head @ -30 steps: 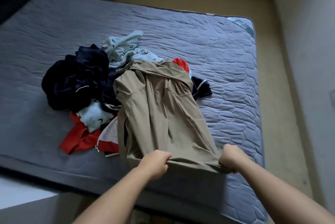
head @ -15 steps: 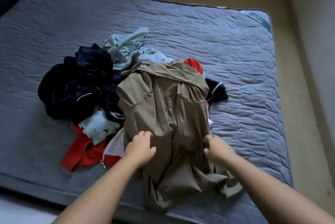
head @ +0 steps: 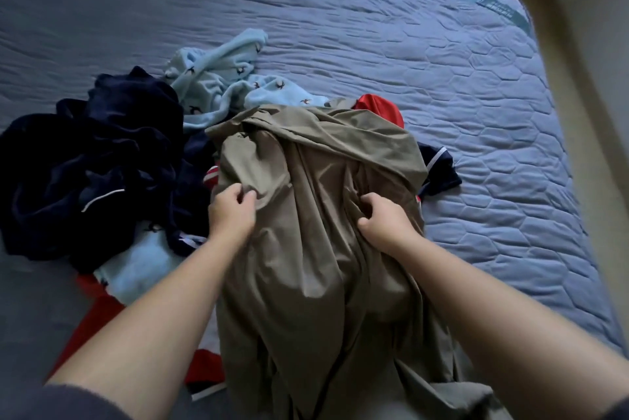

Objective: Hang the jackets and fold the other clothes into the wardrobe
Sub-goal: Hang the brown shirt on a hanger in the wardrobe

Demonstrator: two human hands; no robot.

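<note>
From the head camera, looking down over the bed: a tan garment (head: 316, 215) of thin, smooth, faintly shiny cloth lies in long loose folds on the near half of the mattress (head: 476, 113), its far end draped over the heap of other clothes. The left hand (head: 231, 212) has fingers and thumb curled, pinching a fold near the garment's left edge. The right hand (head: 384, 218) digs curled fingers into the cloth near the middle and grips a bunch of it.

To the left sits a crumpled navy piece (head: 95, 154), plush like velvet, with thin white piping. Behind it lies pale blue fleece (head: 221, 79) dotted with small dark bird-like marks. Red fabric (head: 381, 106) peeks out past the tan collar.

The mattress cover is blue-grey, quilted in honeycomb stitching. A teal label (head: 500, 9) sits on its far right corner; its writing is too small to read.
</note>
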